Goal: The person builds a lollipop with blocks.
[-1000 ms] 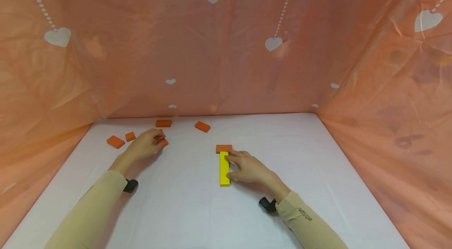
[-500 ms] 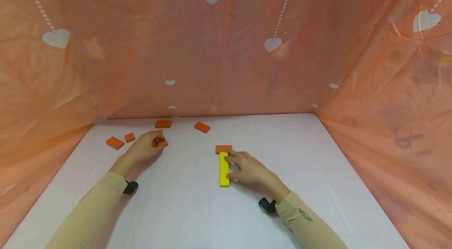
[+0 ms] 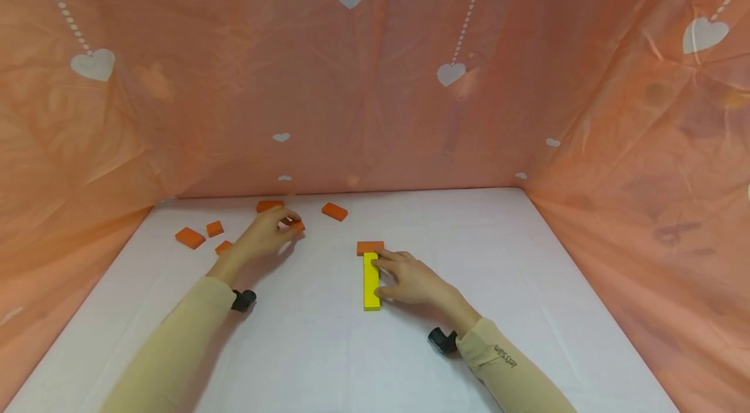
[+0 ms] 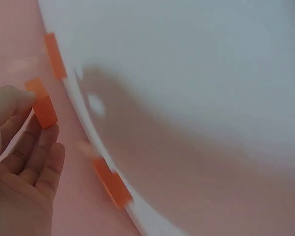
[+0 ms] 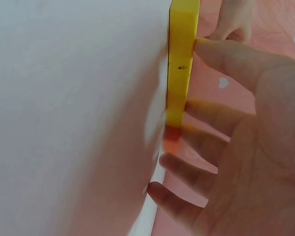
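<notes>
Across a white table [image 3: 328, 361], two sleeved arms [image 3: 176, 341] reach forward. The right hand [image 3: 410, 277] lies low, fingers stretched and thumb apart, touching the right side of a yellow strip [image 3: 372, 286] without clasping it. The left hand [image 3: 266, 232], farther off, angles rightward and pinches an orange block [image 4: 48, 112] between thumb and fingertips. A second orange block [image 3: 366, 247] sits crosswise at the yellow strip's far end; a small orange piece [image 3: 215, 228] lies beyond the left wrist.
</notes>
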Available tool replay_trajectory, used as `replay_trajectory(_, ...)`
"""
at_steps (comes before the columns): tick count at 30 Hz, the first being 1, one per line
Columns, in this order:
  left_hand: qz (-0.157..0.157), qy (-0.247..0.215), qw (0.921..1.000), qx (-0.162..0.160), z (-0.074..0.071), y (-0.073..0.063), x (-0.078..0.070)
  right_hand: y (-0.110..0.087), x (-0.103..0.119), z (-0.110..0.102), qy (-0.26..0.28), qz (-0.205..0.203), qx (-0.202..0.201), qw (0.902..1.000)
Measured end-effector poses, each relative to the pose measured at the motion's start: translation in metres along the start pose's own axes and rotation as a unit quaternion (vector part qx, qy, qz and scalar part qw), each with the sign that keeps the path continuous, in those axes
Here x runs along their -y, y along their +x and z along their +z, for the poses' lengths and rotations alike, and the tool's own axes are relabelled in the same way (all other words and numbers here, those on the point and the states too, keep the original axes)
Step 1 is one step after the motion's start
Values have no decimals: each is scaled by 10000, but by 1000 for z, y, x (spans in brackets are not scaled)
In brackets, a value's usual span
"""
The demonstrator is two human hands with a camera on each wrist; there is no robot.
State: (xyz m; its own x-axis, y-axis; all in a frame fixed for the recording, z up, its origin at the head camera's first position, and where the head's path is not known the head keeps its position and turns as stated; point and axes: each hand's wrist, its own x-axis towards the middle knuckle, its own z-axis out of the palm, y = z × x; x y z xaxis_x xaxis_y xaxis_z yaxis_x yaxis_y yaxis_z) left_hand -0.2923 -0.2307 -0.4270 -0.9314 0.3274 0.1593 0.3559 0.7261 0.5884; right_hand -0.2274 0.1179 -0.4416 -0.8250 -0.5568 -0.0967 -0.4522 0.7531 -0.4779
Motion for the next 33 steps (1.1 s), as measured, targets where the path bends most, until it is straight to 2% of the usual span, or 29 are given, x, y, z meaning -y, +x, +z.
replay_trajectory(2,-72,-107,9999,29,6,5,-7,0,0,0,-2,-6,-12,10000)
replay_trajectory(10,0,-229,9997,127,31,26,-33,0,-1,1,-29,-11,1,10000)
replay_trajectory(13,57,-334,9992,204,40,32,-40,0,-1,0,-35,-55,4,10000)
replay_trajectory(17,292,-514,9978,314,51,40,-48,1,-1,-1,-37,-88,22,10000)
replay_trajectory(20,417,-445,9973,403,56,45,-54,1,-1,-1,-31,-70,37,10000)
replay_trajectory(25,437,-192,9969,619,63,53,-63,2,-1,-1,-12,-34,40,10000)
replay_trajectory(33,544,-76,9933,1020,71,65,-70,2,-3,-1,-47,-128,41,9999)
